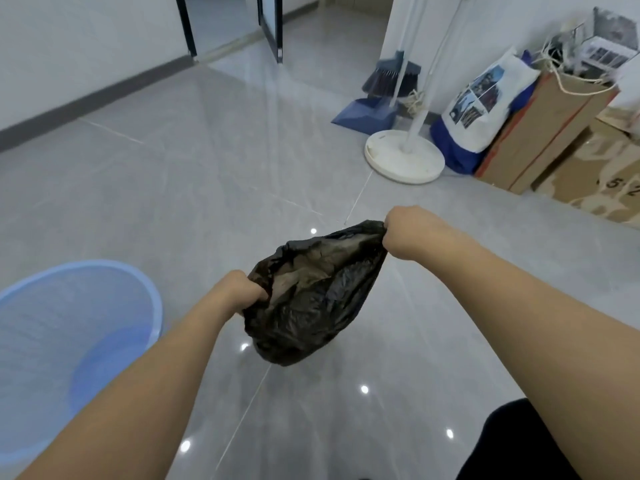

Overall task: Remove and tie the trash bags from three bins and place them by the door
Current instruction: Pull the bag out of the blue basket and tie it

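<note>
A black trash bag (311, 296) hangs above the grey tiled floor in the middle of the view. My left hand (240, 289) grips its rim at the lower left. My right hand (407, 232) grips the opposite rim at the upper right, so the mouth is stretched between them. The bag's body sags below the hands. A light blue mesh bin (69, 327) stands at the lower left, with no bag in it. An open doorway with a dark-framed door (270, 26) is at the far top of the view.
A white fan base (403, 155) stands on the right. Behind it are a blue dustpan (365, 114) and broom (391, 76). A printed shopping bag (481, 109) and cardboard boxes (540, 133) line the right wall.
</note>
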Motion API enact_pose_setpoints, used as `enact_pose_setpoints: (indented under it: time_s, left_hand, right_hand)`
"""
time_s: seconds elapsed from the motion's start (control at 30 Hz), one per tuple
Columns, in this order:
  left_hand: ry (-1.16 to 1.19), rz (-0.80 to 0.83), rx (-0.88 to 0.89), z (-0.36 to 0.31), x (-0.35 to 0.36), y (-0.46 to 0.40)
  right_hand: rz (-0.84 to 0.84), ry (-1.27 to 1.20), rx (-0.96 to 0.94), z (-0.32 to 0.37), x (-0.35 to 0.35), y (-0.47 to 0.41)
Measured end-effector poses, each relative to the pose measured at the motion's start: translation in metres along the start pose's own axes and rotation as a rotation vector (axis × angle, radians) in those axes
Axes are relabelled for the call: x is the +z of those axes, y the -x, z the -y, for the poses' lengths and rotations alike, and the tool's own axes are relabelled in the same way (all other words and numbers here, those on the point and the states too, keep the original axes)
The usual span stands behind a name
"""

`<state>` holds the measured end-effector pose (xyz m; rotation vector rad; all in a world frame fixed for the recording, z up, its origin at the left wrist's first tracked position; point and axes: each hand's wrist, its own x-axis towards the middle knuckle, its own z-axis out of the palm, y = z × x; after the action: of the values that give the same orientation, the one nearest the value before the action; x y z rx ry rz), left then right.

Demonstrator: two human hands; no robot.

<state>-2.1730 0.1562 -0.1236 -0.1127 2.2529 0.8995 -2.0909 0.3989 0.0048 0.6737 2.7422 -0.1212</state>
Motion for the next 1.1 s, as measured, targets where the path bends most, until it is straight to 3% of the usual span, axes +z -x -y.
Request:
enact_pose_setpoints:
  time_s: [0.1,0.2,0.3,0.37,0.47,0.53,0.6,0.67,0.73,0.87,0.93,1.0,1.03,1.07,1.1]
  left_hand:
    - [0.264,0.001,0.074,-0.007,-0.004,0.003]
    - [0.396,-0.243,0.28,-0.029,-0.02,0.023]
    - [0.419,-0.413,0.539,-0.039,-0.04,0.049]
    - [0.472,-0.287,0.678,-0.038,-0.055,0.068]
    - [0.524,0.079,0.769,-0.029,-0.071,0.087]
    - [0.509,0.247,0.676,-0.021,-0.074,0.087]
    - [0.377,0.244,0.544,-0.015,-0.068,0.084]
    - [0.187,0.086,0.48,-0.015,-0.059,0.082]
    - [-0.021,-0.166,0.542,-0.017,-0.054,0.081]
    - [-0.387,-0.768,1.016,-0.018,-0.063,0.09]
    - [-0.401,-0.887,1.302,-0.016,-0.066,0.104]
    - [-0.525,-0.807,1.487,-0.007,-0.063,0.108]
    - [-0.635,-0.676,1.471,0.0,-0.058,0.107]
    - [-0.754,-0.47,1.314,0.005,-0.054,0.105]
    - [-0.85,-0.255,1.044,0.008,-0.052,0.105]
  right_hand:
    - [-0.033,-0.339,0.064,-0.007,0.005,-0.011]
    - [-0.052,-0.628,0.126,-0.009,0.008,-0.02]
    - [-0.125,-0.728,0.177,-0.013,0.006,-0.028]
    - [-0.194,-0.694,0.21,-0.019,0.003,-0.031]
    - [-0.18,-0.711,0.276,-0.026,0.009,-0.034]
    - [-0.057,-0.836,0.308,-0.024,0.016,-0.033]
    - [0.056,-0.954,0.345,-0.018,0.018,-0.03]
    - [0.13,-1.011,0.35,-0.01,0.013,-0.025]
    - [0.19,-1.07,0.322,-0.004,0.007,-0.023]
    - [0.292,-1.306,0.191,0.007,-0.002,-0.025]
    - [0.249,-1.496,0.143,0.012,-0.005,-0.027]
    - [0.171,-1.721,0.146,0.014,-0.01,-0.03]
    - [0.132,-1.824,0.154,0.015,-0.013,-0.03]
    - [0.09,-1.908,0.161,0.015,-0.017,-0.029]
    - [0.042,-1.982,0.167,0.016,-0.02,-0.029]
